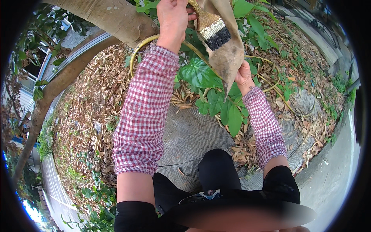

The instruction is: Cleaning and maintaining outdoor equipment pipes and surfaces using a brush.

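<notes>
A paintbrush (pixel 211 29) with black bristles, a metal band and a worn yellowish handle is at the top of the head view. My left hand (pixel 172 19) is closed at its handle, whose upper end runs out of the picture. Behind and below the brush hangs a tan, stained sheet (pixel 230 58), stiff-looking and tapering to a ragged point; its material is unclear. The fingers of my right hand (pixel 244 76) pinch its right edge. The bristles lie over the sheet, but whether they touch it I cannot tell. Checked sleeve covers (pixel 145 104) are on both forearms.
A thick tree trunk (pixel 112 17) leans across the upper left. Yellow hose (pixel 133 62) loops among green leafy plants (pixel 199 73). Dry leaves (pixel 92 116) litter the ground around grey stone slabs (pixel 193 135). Pavement (pixel 328 170) curves along the right.
</notes>
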Motion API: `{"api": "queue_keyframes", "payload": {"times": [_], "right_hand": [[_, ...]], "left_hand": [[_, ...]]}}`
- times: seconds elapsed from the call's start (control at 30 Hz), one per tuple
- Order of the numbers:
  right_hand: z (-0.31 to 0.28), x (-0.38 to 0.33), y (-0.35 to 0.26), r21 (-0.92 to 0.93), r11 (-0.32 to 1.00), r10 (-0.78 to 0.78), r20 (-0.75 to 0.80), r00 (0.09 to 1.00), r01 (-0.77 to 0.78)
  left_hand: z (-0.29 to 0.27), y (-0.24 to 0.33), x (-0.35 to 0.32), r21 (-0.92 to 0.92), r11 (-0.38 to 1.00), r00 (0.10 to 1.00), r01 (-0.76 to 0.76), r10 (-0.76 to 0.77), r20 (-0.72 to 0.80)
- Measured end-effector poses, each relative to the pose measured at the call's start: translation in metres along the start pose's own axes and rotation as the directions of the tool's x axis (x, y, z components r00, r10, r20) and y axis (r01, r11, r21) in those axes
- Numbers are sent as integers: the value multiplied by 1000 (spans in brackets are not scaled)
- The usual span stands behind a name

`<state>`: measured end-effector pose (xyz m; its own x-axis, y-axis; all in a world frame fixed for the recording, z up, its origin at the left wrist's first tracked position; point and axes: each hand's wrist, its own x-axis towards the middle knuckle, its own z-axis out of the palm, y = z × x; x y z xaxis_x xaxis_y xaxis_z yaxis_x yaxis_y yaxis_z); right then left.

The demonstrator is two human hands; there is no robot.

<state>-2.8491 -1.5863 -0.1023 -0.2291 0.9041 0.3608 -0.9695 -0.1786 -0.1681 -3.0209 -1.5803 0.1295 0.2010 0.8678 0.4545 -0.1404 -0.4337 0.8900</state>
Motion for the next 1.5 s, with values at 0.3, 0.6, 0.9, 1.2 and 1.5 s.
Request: {"api": "queue_keyframes", "payload": {"times": [0.3, 0.6, 0.9, 1.2, 1.5], "right_hand": [[29, -6, 14, -256, 966, -93, -241, 966, 29], [40, 9, 14, -680, 720, -221, -37, 975, 137], [32, 12, 21, -554, 798, -304, -30, 952, 237], [14, -6, 14, -521, 840, -357, -327, 875, 149], [14, -7, 16, -340, 936, -143, -116, 983, 96]], "left_hand": [[-5, -17, 15, 225, 973, 996, -52, 34, 83], [22, 4, -3, 167, 986, 999, -5, -3, 50], [23, -10, -5, 259, 957, 991, -132, 135, 5], [9, 21, 4, 263, 939, 968, -220, 243, -59], [21, 6, -7, 81, 993, 988, -85, 94, -122]]}}
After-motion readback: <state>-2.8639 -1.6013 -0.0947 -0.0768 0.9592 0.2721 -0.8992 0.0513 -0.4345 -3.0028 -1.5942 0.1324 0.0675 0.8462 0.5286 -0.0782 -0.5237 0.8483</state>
